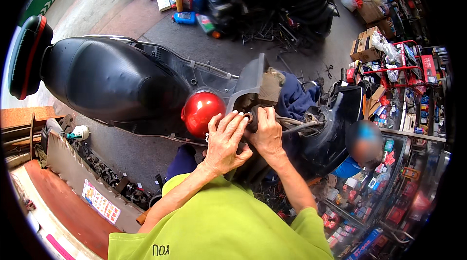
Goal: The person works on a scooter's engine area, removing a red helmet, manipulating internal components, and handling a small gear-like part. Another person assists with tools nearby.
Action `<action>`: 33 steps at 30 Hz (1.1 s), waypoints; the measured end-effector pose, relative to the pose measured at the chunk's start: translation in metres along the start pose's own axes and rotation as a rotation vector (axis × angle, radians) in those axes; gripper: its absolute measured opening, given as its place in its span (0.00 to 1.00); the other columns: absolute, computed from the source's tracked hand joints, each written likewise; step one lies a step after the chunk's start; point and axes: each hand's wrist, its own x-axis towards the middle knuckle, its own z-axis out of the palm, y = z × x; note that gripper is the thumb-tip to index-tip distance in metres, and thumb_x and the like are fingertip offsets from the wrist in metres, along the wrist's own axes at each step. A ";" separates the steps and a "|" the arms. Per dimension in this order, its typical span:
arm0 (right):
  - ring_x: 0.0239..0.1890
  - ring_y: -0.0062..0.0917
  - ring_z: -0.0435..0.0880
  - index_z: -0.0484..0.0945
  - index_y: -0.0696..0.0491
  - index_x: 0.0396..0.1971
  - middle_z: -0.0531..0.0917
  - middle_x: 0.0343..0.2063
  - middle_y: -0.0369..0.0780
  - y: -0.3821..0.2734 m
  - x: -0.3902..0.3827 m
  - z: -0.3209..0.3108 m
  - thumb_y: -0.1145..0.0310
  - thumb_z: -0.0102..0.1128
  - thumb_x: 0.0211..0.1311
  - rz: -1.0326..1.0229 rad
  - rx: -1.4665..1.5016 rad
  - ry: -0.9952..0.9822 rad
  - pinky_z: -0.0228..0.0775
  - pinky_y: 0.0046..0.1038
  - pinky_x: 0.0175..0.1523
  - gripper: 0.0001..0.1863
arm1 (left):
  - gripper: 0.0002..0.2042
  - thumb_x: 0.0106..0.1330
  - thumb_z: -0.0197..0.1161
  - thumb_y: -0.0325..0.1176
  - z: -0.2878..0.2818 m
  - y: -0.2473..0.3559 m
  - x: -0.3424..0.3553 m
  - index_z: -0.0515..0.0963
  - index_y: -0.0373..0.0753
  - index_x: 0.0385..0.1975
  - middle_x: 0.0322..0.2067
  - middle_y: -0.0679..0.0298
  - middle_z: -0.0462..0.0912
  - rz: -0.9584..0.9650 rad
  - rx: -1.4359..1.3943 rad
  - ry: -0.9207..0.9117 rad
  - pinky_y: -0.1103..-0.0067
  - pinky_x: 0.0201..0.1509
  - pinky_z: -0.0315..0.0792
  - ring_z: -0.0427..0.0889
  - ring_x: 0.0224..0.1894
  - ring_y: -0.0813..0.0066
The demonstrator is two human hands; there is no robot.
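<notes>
My right hand [266, 131] has its fingers curled round a small dark part with a round end [252, 118], at the front section of a black scooter [121, 78]. Beside it, my left hand [226, 144] has its fingers stretched out and its thumb apart, the fingertips close to that same part. Whether they touch it I cannot make out. A glossy red dome [204, 113], like a helmet, lies just left of my left fingers. Cables [296, 125] run from the scooter's front to the right of my right hand. A dark blue cloth [296, 95] lies beyond them.
Bottles [184, 17] and a heap of dark parts [292, 36] lie on the floor beyond the scooter. At the right, a person with blue clothing [347, 166] is near a glass case of small packages [362, 197]. A counter [63, 201] stands at the lower left.
</notes>
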 end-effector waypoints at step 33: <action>0.35 0.48 0.81 0.70 0.58 0.40 0.73 0.40 0.49 0.015 0.016 -0.020 0.67 0.78 0.33 -0.023 0.056 -0.232 0.77 0.43 0.37 0.32 | 0.34 0.42 0.66 0.33 0.002 -0.001 0.003 0.72 0.34 0.57 0.56 0.55 0.74 0.037 0.025 -0.030 0.57 0.68 0.54 0.69 0.62 0.58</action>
